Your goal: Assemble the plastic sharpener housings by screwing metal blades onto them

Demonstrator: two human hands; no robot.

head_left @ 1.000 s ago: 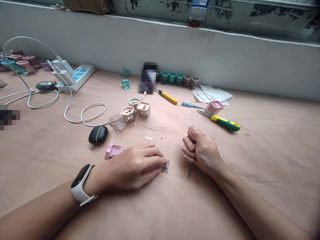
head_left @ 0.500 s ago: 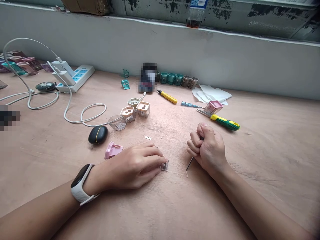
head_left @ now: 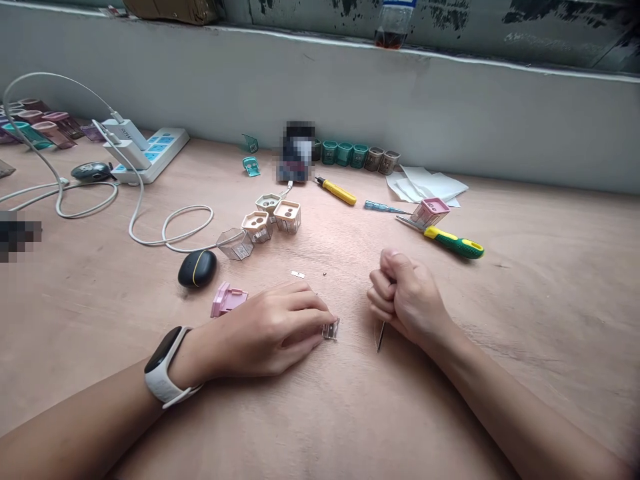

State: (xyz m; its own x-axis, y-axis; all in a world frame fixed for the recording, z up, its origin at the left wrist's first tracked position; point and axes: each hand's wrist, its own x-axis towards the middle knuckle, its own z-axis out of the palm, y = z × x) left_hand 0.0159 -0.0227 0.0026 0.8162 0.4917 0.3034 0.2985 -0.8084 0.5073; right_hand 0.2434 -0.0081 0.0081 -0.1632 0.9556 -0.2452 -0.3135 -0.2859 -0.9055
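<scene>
My left hand (head_left: 270, 327) rests on the wooden table, its fingertips pinching a small clear sharpener insert (head_left: 331, 330) with metal in it. A fist is what my right hand (head_left: 407, 293) makes, wrapped round a screwdriver (head_left: 381, 337); only its thin dark shaft shows, slanting down near the tabletop. The handle is hidden inside the fingers. Beyond the left fingers lie a small metal blade (head_left: 298, 274) and a tiny screw (head_left: 325, 274). Behind the left hand sits a pink plastic sharpener part (head_left: 228, 301), partly covered by it.
A black oval case (head_left: 197, 269) and several pencil sharpeners (head_left: 287, 217) stand ahead. A yellow cutter (head_left: 336, 191), a blue screwdriver (head_left: 385, 207), a green-handled screwdriver (head_left: 455, 243) and a pink sharpener (head_left: 431, 211) lie further off. White cables lead to a power strip (head_left: 163, 157).
My right fist has shifted slightly left and turned, and the screwdriver shaft now stands steeper. My left hand keeps its pinch on the sharpener insert. The whole view has shifted slightly.
</scene>
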